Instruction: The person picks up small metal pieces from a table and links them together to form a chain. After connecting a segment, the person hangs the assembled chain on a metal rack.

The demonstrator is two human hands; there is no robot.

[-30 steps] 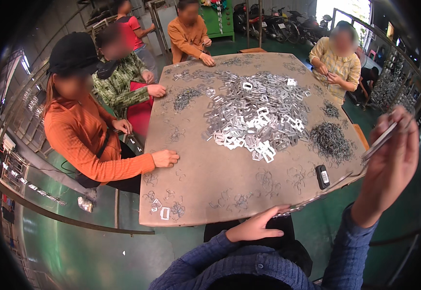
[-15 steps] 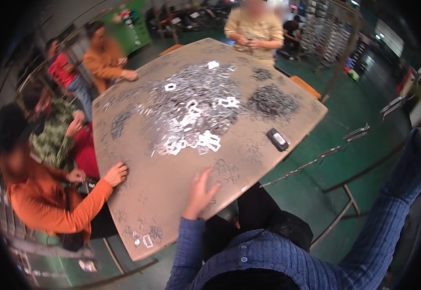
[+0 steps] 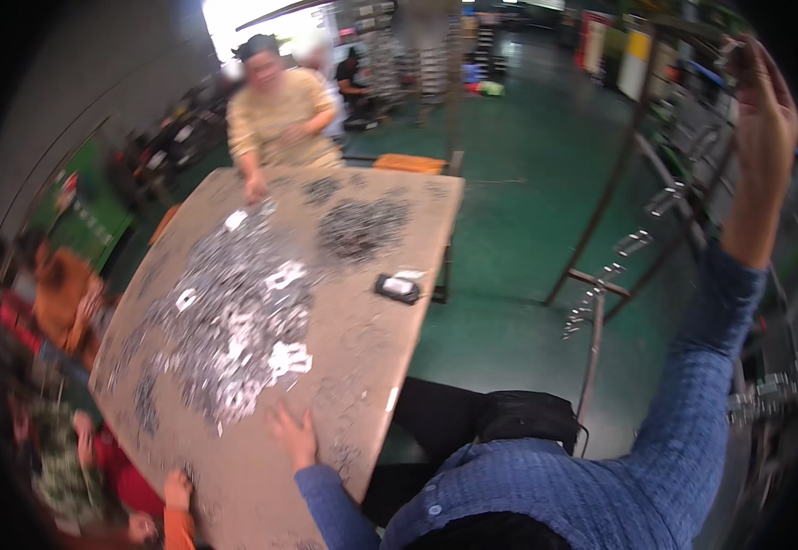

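My left hand (image 3: 295, 437) reaches over the table, its fingers spread at the near edge of a wide pile of flat metal pieces (image 3: 234, 312). Nothing shows in it. High at the right, my right hand (image 3: 767, 105) is raised with its fingers pinched together on a small metallic bit. Below it runs a slanting chain of linked metal pieces (image 3: 634, 243), which appears to lead up to those fingers; blur hides the exact join. Small thin wire-like pieces (image 3: 349, 454) lie on the tabletop right of my left hand.
The brown table (image 3: 353, 344) carries a dark pile of small parts (image 3: 362, 229) and a black device (image 3: 397, 288) near its right edge. A co-worker in yellow (image 3: 280, 110) stands at the far end; others sit along the left. Metal frame posts (image 3: 605, 174) stand at right.
The view has swung to the right, bringing my raised right hand into sight. My left hand now lies closer to the metal pile. The person in yellow has reached a hand down to the table.
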